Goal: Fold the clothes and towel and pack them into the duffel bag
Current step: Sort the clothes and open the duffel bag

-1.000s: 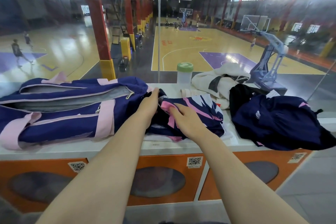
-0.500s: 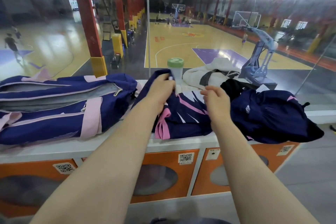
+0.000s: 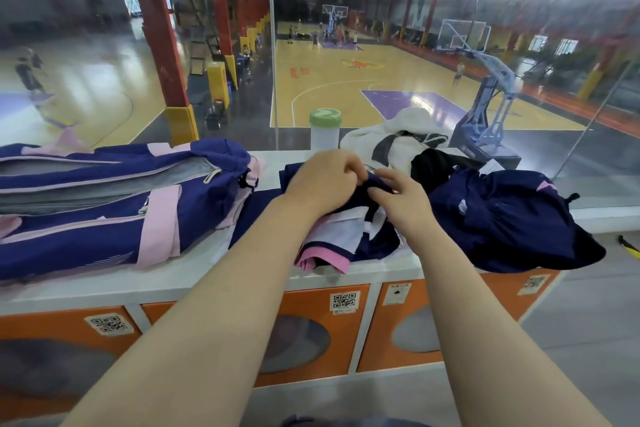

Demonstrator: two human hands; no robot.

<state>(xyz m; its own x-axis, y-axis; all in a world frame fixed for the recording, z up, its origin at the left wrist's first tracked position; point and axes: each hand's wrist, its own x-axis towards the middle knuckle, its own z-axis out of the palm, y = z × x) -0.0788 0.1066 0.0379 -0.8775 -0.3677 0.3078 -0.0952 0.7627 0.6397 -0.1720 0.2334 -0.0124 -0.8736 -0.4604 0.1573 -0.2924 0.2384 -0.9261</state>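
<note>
The navy and pink shirt (image 3: pixel 349 236) lies bunched on the white ledge (image 3: pixel 242 274) between the open duffel bag (image 3: pixel 114 204) on the left and a dark heap of clothes (image 3: pixel 512 218) on the right. My left hand (image 3: pixel 322 184) is curled, pinching its far edge; my right hand (image 3: pixel 401 204) rests on it, fingers loosely bent, and whether it grips I cannot tell. It looks light, limp and slippery, so I'd take it by the seams. A white towel (image 3: pixel 391 142) sits further back.

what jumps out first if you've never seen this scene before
Two bare hands, left hand and right hand, meet mid-ledge, both with a grip on a navy and pink garment. To the left lies an open duffel bag; behind the glass, a basketball court.
</note>
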